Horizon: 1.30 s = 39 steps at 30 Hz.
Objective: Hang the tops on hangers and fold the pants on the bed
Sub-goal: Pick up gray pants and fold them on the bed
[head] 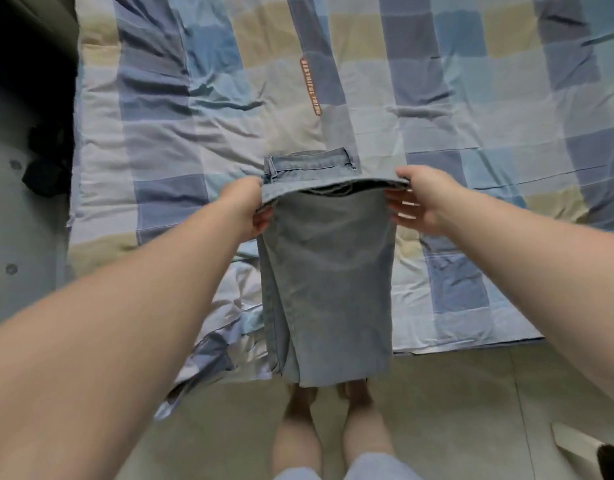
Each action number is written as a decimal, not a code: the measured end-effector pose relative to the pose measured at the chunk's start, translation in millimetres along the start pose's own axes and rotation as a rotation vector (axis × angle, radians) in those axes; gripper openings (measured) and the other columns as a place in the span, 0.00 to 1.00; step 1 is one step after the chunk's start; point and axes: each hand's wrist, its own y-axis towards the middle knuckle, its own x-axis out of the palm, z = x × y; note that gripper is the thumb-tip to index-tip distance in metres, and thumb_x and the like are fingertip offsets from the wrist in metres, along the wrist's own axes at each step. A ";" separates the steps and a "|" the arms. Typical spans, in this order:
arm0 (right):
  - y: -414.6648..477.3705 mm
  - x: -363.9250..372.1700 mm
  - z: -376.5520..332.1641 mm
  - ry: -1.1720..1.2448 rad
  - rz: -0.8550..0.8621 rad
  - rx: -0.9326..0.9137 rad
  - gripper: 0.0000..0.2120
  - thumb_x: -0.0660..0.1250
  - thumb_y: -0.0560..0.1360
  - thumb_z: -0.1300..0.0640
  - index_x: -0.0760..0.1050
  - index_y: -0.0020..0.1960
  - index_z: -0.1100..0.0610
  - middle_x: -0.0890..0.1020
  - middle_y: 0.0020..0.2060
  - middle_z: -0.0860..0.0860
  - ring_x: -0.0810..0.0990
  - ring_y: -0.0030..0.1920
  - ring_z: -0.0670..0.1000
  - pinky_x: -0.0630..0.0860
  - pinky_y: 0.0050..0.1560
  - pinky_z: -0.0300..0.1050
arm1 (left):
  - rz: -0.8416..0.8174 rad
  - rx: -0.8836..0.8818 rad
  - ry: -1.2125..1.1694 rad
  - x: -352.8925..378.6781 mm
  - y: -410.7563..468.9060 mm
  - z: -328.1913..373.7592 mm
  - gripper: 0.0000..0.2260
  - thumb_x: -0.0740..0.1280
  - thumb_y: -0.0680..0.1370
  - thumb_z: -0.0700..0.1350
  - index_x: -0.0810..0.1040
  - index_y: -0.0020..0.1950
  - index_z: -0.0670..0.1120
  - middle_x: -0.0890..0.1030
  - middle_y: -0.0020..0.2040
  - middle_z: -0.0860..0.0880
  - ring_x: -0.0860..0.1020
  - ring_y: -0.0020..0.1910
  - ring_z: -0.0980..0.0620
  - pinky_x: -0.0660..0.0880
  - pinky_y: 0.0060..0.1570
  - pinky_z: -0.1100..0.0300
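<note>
1. I am on the pants-folding step. The light blue pants (328, 271) lie lengthwise at the near edge of the bed (472, 98), with the waistband (309, 164) flat on the quilt and the legs hanging down toward the floor.
2. My left hand (252, 209) grips the left end of a raised crosswise fold, fingers curled under the cloth. My right hand (421, 202) pinches the right end, thumb on top.
3. Next, I judge, the fold should go forward onto the waistband with both ends level, bringing the hanging legs up onto the bed.
</note>
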 end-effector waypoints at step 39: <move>96.7 -58.0 346.6 -0.234 0.061 0.304 0.30 0.74 0.74 0.51 0.66 0.71 0.54 0.73 0.66 0.50 0.73 0.62 0.52 0.69 0.55 0.50 | 0.380 -0.135 0.452 3.4 36.4 -374.9 0.31 0.78 0.68 0.56 0.69 0.63 0.43 0.73 0.64 0.43 0.72 0.63 0.42 0.70 0.64 0.48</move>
